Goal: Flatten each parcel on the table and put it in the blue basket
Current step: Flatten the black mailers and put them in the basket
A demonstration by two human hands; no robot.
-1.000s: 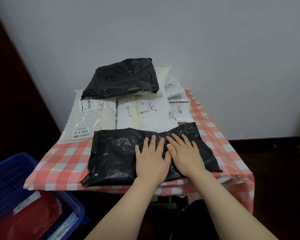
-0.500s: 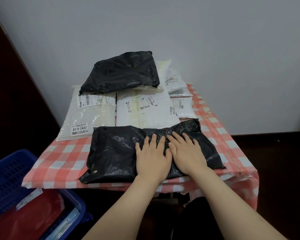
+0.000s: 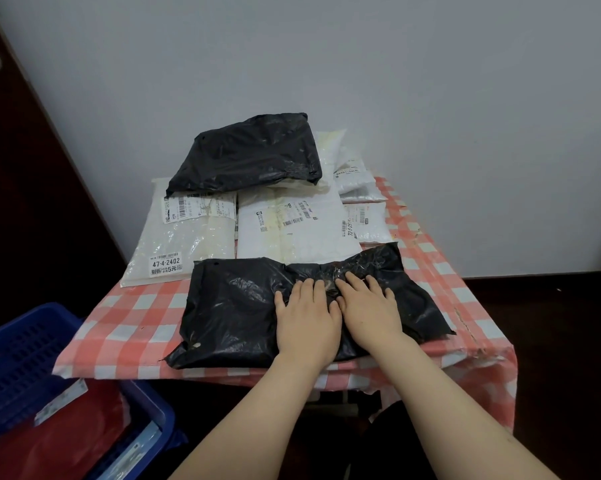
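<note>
Left hand (image 3: pixel 306 320) & right hand (image 3: pixel 370 308) side by side, fingers straight, palms pressing, gripping nothing, on crinkled black plastic parcel (image 3: pixel 236 313) lying long-axis left-right at near edge of red-checked table (image 3: pixel 119 327) — blue plastic basket (image 3: pixel 15 351) sits low-left, nearer left hand.

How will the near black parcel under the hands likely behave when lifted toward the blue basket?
Probably floppy: the near black parcel creases and dents where the left hand and right hand press it. Likely slippery, given its glossy film. Wide and thin, it may sag if gripped at one end.
</note>
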